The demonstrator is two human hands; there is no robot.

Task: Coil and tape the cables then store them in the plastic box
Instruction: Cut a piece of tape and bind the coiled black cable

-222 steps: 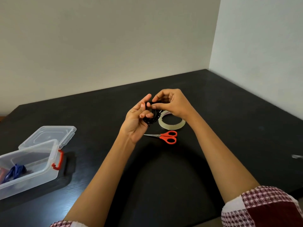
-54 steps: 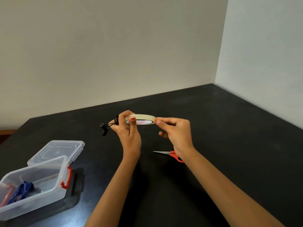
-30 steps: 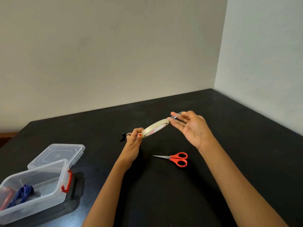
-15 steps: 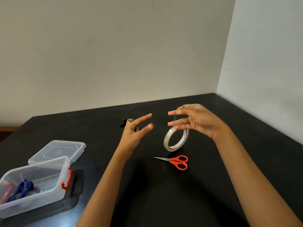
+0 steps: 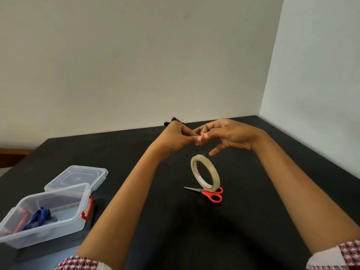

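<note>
My left hand (image 5: 175, 138) is raised over the black table and closed around a small coiled black cable (image 5: 174, 120); only its plug ends stick out above the knuckles. My right hand (image 5: 231, 136) meets it fingertip to fingertip and pinches the free end of a clear tape strip. The tape roll (image 5: 205, 173) dangles upright from that strip, below both hands. The clear plastic box (image 5: 81, 193) stands open at the left, red latch facing me, with a coiled blue cable (image 5: 39, 215) and a red cable (image 5: 21, 222) inside.
Red-handled scissors (image 5: 211, 194) lie on the table (image 5: 253, 221) just behind the hanging roll, blades pointing left. The box's clear lid (image 5: 78, 175) lies flat behind the box. Walls close the table at the back and right.
My hands have come together, and the left hand's fingers, spread half a second ago, now close by the right fingertips. The roll hangs lower on a longer strip.
</note>
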